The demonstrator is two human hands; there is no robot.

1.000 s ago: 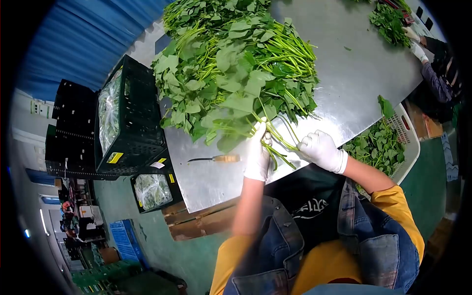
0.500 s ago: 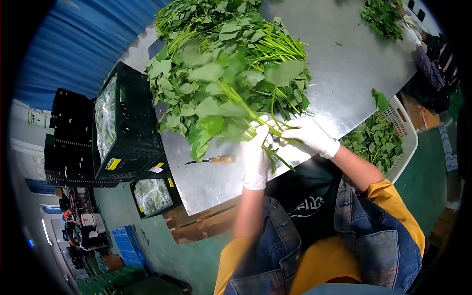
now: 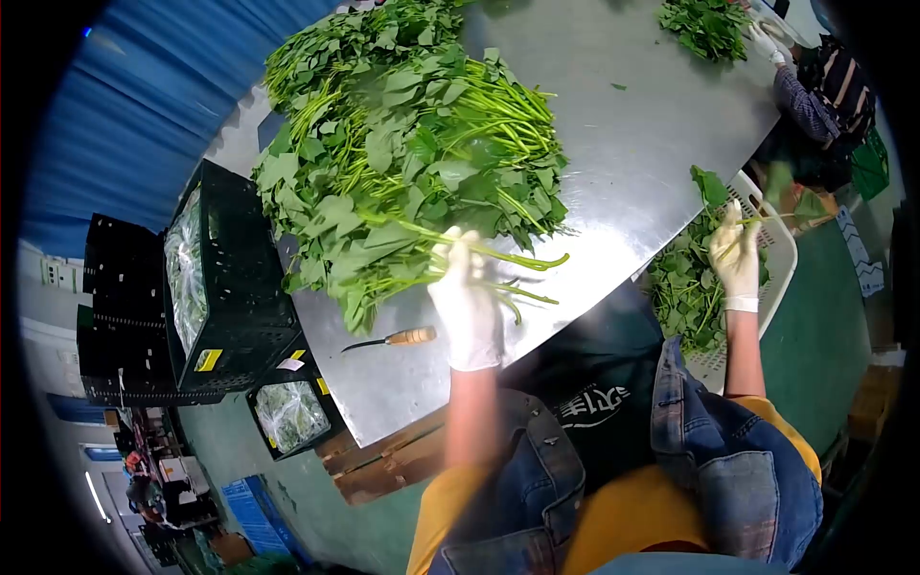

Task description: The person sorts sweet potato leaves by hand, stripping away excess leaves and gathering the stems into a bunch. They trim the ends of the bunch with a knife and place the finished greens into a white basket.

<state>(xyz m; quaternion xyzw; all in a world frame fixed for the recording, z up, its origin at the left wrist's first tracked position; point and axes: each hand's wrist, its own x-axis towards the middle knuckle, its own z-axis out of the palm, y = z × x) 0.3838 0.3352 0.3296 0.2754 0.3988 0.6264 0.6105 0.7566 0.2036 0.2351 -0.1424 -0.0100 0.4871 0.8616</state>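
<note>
Several leafy green stems (image 3: 522, 259) are gripped in my gloved left hand (image 3: 465, 297). Their leaves point left over the pile and the cut ends stick out to the right. My gloved right hand (image 3: 736, 257) is above a white plastic basket (image 3: 788, 251), its fingers pinching a single leafy stem (image 3: 762, 218), partly blurred. Loose greens (image 3: 690, 292) fill much of that basket. A large heap of leafy greens (image 3: 402, 144) covers the left part of the metal table (image 3: 613, 144). Near the table's front left lies a hooked knife with a wooden handle (image 3: 412, 335), touched by neither hand.
Dark green crates (image 3: 249, 287) stand left of the table, with bagged greens (image 3: 187, 268) inside. A lower crate (image 3: 287, 407) sits by a wooden pallet (image 3: 383, 460). Across the table, a co-worker's gloved hand (image 3: 765, 43) is beside another bunch of greens (image 3: 704, 27).
My right hand has left the bunch and moved right over the basket with a stem. My left hand keeps the bunch and has shifted slightly left. The view has also shifted.
</note>
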